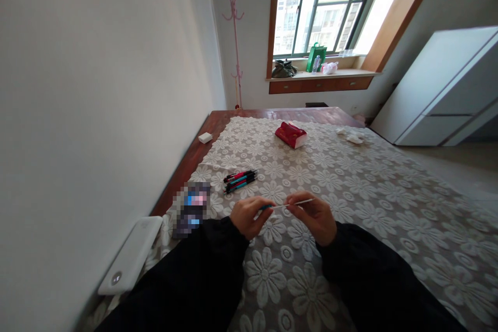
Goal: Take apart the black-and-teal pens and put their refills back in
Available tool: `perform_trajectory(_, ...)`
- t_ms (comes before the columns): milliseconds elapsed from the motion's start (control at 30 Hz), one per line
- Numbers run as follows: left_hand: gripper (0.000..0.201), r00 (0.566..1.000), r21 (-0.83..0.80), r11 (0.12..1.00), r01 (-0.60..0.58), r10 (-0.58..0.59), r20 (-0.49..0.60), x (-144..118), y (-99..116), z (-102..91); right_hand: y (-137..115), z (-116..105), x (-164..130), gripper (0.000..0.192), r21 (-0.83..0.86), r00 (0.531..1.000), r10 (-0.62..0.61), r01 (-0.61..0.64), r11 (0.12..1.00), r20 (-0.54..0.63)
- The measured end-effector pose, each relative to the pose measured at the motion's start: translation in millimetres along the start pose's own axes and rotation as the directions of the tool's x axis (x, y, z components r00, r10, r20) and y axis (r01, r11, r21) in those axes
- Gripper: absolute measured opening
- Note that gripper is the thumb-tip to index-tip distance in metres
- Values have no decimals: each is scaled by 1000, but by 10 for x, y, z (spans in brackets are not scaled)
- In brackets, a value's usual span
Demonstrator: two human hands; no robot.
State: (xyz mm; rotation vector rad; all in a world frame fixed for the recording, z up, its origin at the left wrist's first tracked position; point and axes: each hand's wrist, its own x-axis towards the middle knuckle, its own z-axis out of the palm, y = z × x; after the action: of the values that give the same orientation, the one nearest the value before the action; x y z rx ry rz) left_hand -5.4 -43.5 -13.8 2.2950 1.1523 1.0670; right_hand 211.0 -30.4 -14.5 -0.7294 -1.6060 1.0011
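Over the tablecloth my left hand (251, 216) pinches a small teal pen part (266, 207) between thumb and fingertips. A thin white pen refill (280, 206) runs from it across to my right hand (314, 218). The right fingers are closed on the refill, and its far end sticks out past them. Whether the refill sits inside the teal part is hidden by the left fingers. Just beyond my left hand lies a bunch of pens (240, 180) with black, red and teal barrels, side by side on the cloth.
A floral tablecloth (265, 276) covers the wooden table (216, 120). Left are a blurred-out phone-like object (192, 210), a white power bank (130, 254) and a small white box (205, 137). Farther off lie a red tissue pack (290, 135) and crumpled tissues (354, 138). A wall borders the left.
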Motion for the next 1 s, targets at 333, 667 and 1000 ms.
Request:
perform_trajectory(333, 22, 997, 40, 998, -55, 52, 56, -6, -38, 27, -21, 33, 10, 6, -158, 998, -17, 26, 987, 59)
perform_trajectory(667, 23, 996, -48, 997, -57, 60, 73, -7, -25, 40, 35, 77, -12, 17, 71, 989, 138, -142, 987, 59)
perform_trajectory(1000, 26, 980, -133, 977, -165, 178, 91, 15, 19, 3, 1, 93, -11, 19, -91, 996, 19, -11, 996, 84)
